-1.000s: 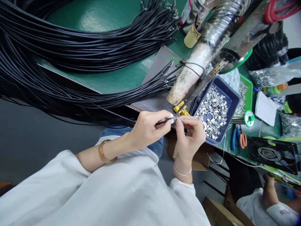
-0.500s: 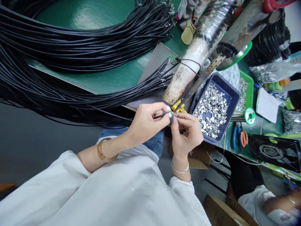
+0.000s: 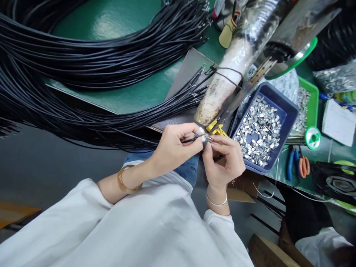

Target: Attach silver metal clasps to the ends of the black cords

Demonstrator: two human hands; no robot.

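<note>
Between the thumb and fingers of my left hand (image 3: pixel 176 146), the end of a black cable (image 3: pixel 191 139) is pinched; white wrapping covers a fingertip. My right hand (image 3: pixel 225 159) meets it there, its thumb and fingertips closed on a small silvery metal connector piece (image 3: pixel 209 139) at the cable's tip. Whether the piece is joined to the wires is too small to tell. Just right of my hands, a dark blue bin (image 3: pixel 289 107) holds many small metal connector shells (image 3: pixel 260 129). Yellow-handled tool parts (image 3: pixel 219 130) lie right behind my fingertips.
Bundles of black cables (image 3: pixel 111 55) spread over the green table (image 3: pixel 111 22) at left. A wrapped tube (image 3: pixel 232 70) stands behind my hands. On the right are a green tray (image 3: pixel 314 100), a solder spool (image 3: pixel 312 138), pliers (image 3: pixel 290 163) and a fan (image 3: pixel 336 181). Another person sits at lower right.
The view has shifted a little, so the bin and tools appear farther right. Both hands stay together at the cable end, with slight finger movement; the metal piece shows more clearly.
</note>
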